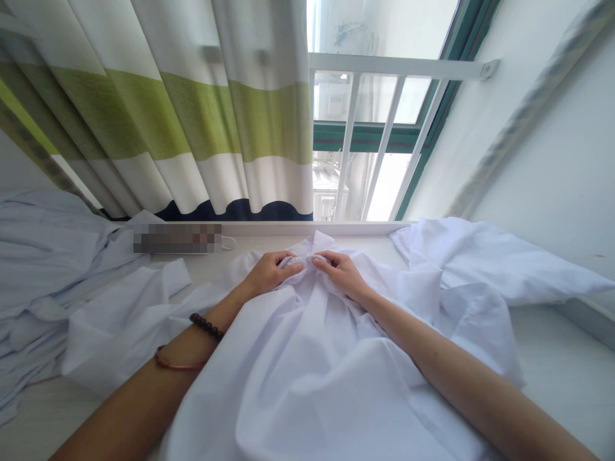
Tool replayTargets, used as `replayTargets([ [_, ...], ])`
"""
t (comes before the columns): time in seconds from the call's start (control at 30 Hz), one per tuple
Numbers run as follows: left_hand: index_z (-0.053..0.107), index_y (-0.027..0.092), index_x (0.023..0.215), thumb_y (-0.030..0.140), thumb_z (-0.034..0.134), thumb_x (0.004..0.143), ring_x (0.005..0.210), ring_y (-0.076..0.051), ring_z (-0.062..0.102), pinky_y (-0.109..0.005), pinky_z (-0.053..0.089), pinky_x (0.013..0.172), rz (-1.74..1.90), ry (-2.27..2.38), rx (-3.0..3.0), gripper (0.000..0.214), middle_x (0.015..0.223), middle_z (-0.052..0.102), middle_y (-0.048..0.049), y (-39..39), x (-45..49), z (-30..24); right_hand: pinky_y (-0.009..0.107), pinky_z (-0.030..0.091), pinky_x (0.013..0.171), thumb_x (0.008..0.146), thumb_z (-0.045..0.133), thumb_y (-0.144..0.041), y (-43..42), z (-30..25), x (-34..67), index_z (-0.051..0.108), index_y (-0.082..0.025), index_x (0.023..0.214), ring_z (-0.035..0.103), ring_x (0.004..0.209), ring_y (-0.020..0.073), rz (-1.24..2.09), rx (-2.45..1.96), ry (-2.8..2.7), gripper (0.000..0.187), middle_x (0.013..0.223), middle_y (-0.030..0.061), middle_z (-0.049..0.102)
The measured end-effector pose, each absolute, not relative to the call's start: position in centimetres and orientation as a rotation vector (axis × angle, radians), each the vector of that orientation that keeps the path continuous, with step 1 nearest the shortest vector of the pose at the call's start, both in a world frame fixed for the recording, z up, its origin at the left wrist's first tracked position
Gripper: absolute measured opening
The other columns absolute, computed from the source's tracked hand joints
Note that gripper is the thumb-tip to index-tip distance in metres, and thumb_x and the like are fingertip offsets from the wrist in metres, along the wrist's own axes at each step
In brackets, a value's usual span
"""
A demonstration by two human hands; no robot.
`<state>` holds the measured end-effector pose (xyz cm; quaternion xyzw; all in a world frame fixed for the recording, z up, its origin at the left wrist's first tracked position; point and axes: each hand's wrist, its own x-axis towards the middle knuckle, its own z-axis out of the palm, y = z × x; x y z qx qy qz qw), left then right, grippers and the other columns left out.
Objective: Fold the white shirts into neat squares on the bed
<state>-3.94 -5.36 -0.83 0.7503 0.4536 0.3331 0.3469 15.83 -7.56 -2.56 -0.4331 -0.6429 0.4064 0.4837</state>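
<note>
A large white garment (pixel 307 384) lies spread in front of me, its loose folds running toward the lower edge of the view. Near its far end, a pointed flap that looks like a collar tip stands up. My left hand (pixel 271 272) pinches gathered cloth there between thumb and fingers. Close beside it, my right hand (pixel 339 269) grips the same gathered part, with the two thumbs almost meeting. Whatever lies between the fingertips is too small to make out. A dark beaded bracelet (pixel 206 325) and a reddish cord (pixel 175 365) circle my left wrist and forearm.
More white clothes (pixel 43 256) are heaped at the left, and a folded white cloth (pixel 500 262) rests at the right. A blurred-out item (pixel 177 239) lies by the back edge. Behind stand a striped curtain (pixel 192 115), white railing (pixel 398 66) and window.
</note>
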Motion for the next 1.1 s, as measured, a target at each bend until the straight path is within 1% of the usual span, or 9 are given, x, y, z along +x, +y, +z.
replayTargets([
  [0.07,0.071,0.015,0.085,0.050,0.067,0.070,0.067,-0.016,0.057,-0.023,0.043,0.060,0.875,1.174,1.955,0.038,0.073,0.066,0.0012,-5.4,-3.9,-0.8,0.029,0.043,0.070,0.076,0.064,-0.043,-7.4,-2.6,16.1,0.070,-0.019,0.088,0.057,0.073,0.0159,1.197,-0.973,-1.447,0.028,0.080,0.0010,0.067],
  [0.17,0.071,0.015,0.085,0.049,0.067,0.071,0.066,-0.016,0.057,-0.023,0.043,0.060,0.868,1.170,1.977,0.037,0.072,0.065,0.0020,-5.5,-3.8,-0.8,0.028,0.043,0.064,0.071,0.069,-0.046,-7.3,-2.6,16.2,0.066,-0.018,0.084,0.054,0.065,0.0140,1.377,-0.915,-1.316,0.031,0.073,0.0001,0.065],
  [0.3,0.071,0.015,0.086,0.049,0.068,0.071,0.067,-0.016,0.057,-0.023,0.043,0.061,0.854,1.166,1.989,0.037,0.073,0.066,0.0012,-5.4,-3.9,-0.9,0.025,0.039,0.056,0.067,0.073,-0.049,-7.4,-2.5,16.1,0.060,-0.019,0.077,0.049,0.058,0.0114,1.417,-0.943,-1.257,0.035,0.066,-0.0022,0.059],
  [0.4,0.072,0.015,0.088,0.049,0.068,0.071,0.070,-0.017,0.059,-0.023,0.044,0.063,0.856,1.137,1.997,0.038,0.076,0.068,0.0006,-5.4,-4.0,-1.0,0.024,0.038,0.055,0.069,0.070,-0.050,-7.4,-2.4,16.1,0.062,-0.018,0.078,0.048,0.057,0.0113,1.407,-0.935,-1.306,0.034,0.065,-0.0024,0.058],
  [0.63,0.074,0.016,0.091,0.047,0.068,0.072,0.071,-0.017,0.062,-0.023,0.046,0.064,0.883,1.173,2.086,0.037,0.079,0.071,0.0005,-5.6,-3.9,-1.2,0.026,0.040,0.068,0.075,0.065,-0.047,-7.6,-2.2,16.1,0.068,-0.017,0.081,0.052,0.069,0.0128,1.303,-0.942,-1.431,0.031,0.074,-0.0010,0.063],
  [0.77,0.075,0.016,0.089,0.043,0.068,0.073,0.069,-0.016,0.062,-0.022,0.047,0.066,0.949,1.212,2.198,0.032,0.078,0.072,0.0004,-5.6,-3.7,-1.6,0.025,0.039,0.066,0.078,0.060,-0.046,-7.6,-2.2,16.1,0.066,-0.016,0.079,0.051,0.068,0.0129,1.213,-0.980,-1.542,0.031,0.071,-0.0008,0.062],
  [0.93,0.074,0.016,0.086,0.038,0.066,0.077,0.072,-0.016,0.065,-0.023,0.049,0.071,1.041,1.170,2.398,0.025,0.083,0.074,-0.0025,-5.7,-3.4,-2.1,0.027,0.040,0.067,0.084,0.050,-0.039,-7.3,-2.7,15.8,0.063,-0.017,0.077,0.052,0.069,0.0144,0.949,-1.043,-1.690,0.027,0.072,0.0008,0.062],
  [1.0,0.073,0.015,0.088,0.035,0.065,0.080,0.077,-0.017,0.066,-0.024,0.049,0.076,1.061,1.152,2.445,0.024,0.088,0.075,-0.0049,-5.7,-3.4,-2.1,0.027,0.040,0.067,0.086,0.048,-0.037,-7.4,-2.8,15.8,0.063,-0.017,0.079,0.052,0.068,0.0144,0.825,-1.077,-1.775,0.026,0.073,0.0014,0.063],
  [1.1,0.071,0.014,0.089,0.030,0.064,0.080,0.081,-0.018,0.066,-0.025,0.049,0.079,1.067,1.144,2.468,0.020,0.091,0.074,-0.0062,-5.6,-3.4,-2.2,0.026,0.039,0.062,0.084,0.052,-0.034,-7.6,-2.8,15.8,0.065,-0.017,0.087,0.049,0.058,0.0123,0.705,-1.139,-1.878,0.022,0.068,-0.0007,0.061],
])
